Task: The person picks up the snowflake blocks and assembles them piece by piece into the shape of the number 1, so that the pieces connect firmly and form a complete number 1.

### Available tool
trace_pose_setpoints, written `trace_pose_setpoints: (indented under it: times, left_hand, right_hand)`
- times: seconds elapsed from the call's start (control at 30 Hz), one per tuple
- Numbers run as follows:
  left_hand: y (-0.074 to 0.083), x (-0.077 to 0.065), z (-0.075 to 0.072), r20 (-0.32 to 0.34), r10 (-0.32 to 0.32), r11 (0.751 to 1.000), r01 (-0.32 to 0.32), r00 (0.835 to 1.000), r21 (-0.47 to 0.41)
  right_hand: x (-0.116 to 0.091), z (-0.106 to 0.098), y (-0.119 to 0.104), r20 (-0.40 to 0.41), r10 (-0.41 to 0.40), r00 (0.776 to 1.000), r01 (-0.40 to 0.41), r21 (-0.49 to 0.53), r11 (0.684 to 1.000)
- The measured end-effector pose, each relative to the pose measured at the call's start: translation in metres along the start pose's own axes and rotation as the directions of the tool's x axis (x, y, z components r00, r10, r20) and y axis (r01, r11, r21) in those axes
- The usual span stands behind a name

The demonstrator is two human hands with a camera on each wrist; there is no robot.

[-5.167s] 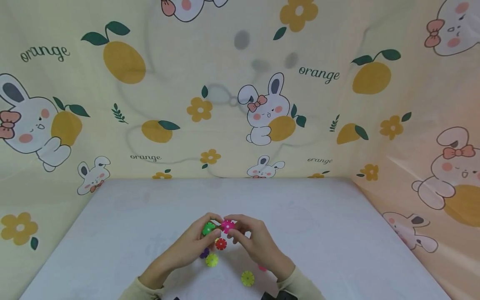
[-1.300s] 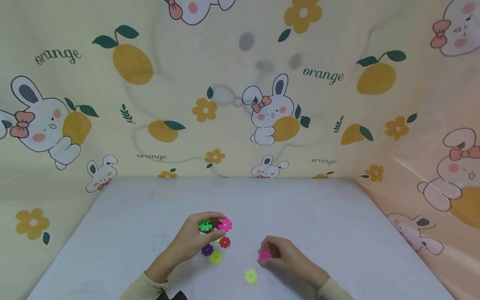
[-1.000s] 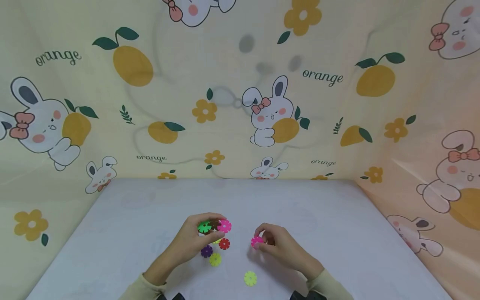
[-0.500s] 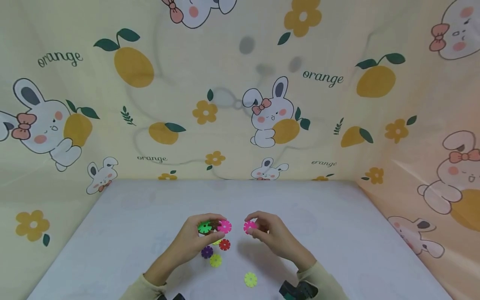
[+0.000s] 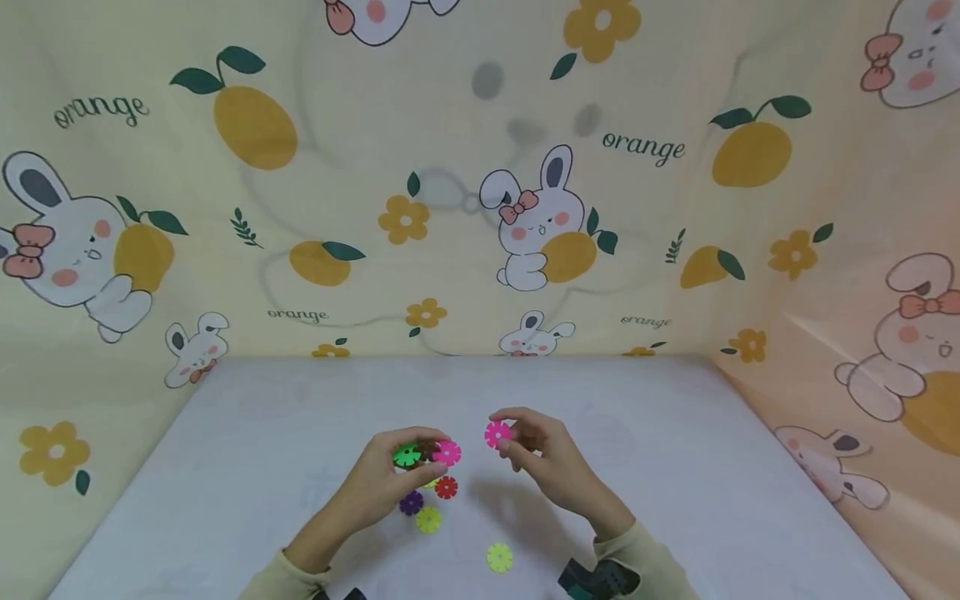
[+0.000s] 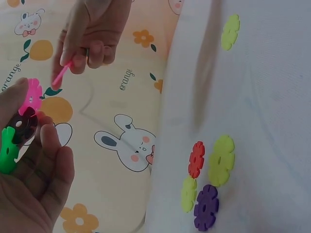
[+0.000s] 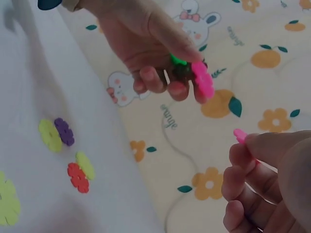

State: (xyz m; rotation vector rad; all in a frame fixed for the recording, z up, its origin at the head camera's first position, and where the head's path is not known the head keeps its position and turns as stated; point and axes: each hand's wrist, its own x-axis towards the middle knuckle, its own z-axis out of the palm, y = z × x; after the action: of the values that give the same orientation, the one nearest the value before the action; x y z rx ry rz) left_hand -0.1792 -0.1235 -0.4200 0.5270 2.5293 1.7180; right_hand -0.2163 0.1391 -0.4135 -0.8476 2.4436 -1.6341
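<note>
My left hand (image 5: 375, 483) grips a short row of notched flower-shaped plastic discs: a green disc (image 5: 407, 454), a dark brown disc (image 6: 23, 125) and a pink disc (image 5: 447, 452). In the left wrist view they sit edge to edge, the brown one in the middle. A second pink disc (image 5: 497, 434) is pinched between thumb and fingers of my right hand (image 5: 555, 458), to the right of the row and apart from it. Both hands are above the table.
Below my left hand on the white table (image 5: 675, 467) lie a red disc (image 5: 446, 487), a purple disc (image 5: 411, 502), a yellow disc (image 5: 429, 520) and another yellow disc (image 6: 189, 194). One more yellow disc (image 5: 499, 557) lies nearer the front. A patterned cloth (image 5: 345, 167) stands behind.
My right hand left the row, picked up the second pink disc from the table's right side, and brought it up and left, level with the row. My left hand stays nearly still.
</note>
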Motion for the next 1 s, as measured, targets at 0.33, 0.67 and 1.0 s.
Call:
trace_pose_setpoints:
  times: [0.33,0.67,1.0]
  left_hand:
    - [0.001,-0.001,0.0,0.01,0.013,1.0,-0.013,1.0,-0.016]
    - [0.001,0.001,0.001,-0.016,0.007,0.999,-0.008,1.0,-0.032]
    - [0.0,0.0,0.004,-0.005,0.009,0.998,-0.009,1.0,-0.055]
  right_hand:
    - [-0.006,0.009,-0.013,-0.017,-0.026,1.0,0.027,0.051,0.998]
    - [-0.007,0.023,-0.014,0.007,-0.076,0.997,0.076,0.048,0.996]
    - [-0.009,0.029,-0.018,-0.003,-0.059,0.998,0.059,-0.006,0.998]
